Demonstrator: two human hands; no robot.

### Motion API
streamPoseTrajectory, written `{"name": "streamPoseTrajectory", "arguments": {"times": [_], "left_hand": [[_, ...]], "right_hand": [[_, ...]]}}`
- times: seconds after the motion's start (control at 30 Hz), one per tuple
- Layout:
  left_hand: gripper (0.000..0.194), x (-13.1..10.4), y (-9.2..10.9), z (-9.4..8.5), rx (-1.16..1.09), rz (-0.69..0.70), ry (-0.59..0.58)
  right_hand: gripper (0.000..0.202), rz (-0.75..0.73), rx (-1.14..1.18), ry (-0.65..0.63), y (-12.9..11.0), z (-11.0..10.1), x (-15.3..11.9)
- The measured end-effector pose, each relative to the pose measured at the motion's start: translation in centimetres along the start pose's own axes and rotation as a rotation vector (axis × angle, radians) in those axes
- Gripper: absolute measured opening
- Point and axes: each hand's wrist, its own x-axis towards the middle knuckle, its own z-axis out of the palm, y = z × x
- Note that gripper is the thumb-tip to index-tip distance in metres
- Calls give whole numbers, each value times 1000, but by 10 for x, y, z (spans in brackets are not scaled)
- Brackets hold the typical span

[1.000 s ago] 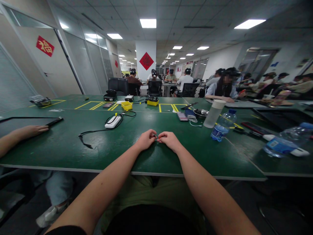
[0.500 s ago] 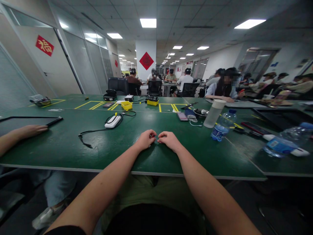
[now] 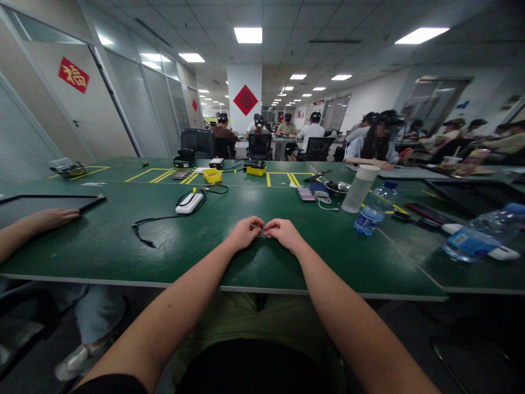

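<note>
My left hand [image 3: 245,232] rests low over the green table [image 3: 184,257], its fingers curled in a pinch around something too small to make out. Close beside it, my right hand [image 3: 283,232] is pinched the same way, and the fingertips of both hands nearly meet. What lies between the fingertips cannot be told. A white power bank [image 3: 189,202] with a black cable [image 3: 158,220] lies to the left of my hands.
A frosted bottle [image 3: 360,189], a water bottle [image 3: 375,210] and a tilted bottle [image 3: 478,235] stand or lie at the right. Yellow trays [image 3: 212,175] and a metal bowl [image 3: 337,189] are farther back. Another person's hand [image 3: 55,219] rests on a dark tray [image 3: 92,202] at the left.
The fingertips of my hands have drawn slightly closer together. Otherwise the table things look the same.
</note>
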Motion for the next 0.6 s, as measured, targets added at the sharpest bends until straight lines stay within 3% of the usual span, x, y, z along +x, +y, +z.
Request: {"name": "streamPoseTrajectory", "arguments": {"times": [0.37,0.6], "left_hand": [[17,3,-8,4,-123,-30,-19],[16,2,-6,3,-91,-29,-8]], "right_hand": [[18,48,86,43,-2,3,0],[13,-32,-3,-8,0,2,0]]}}
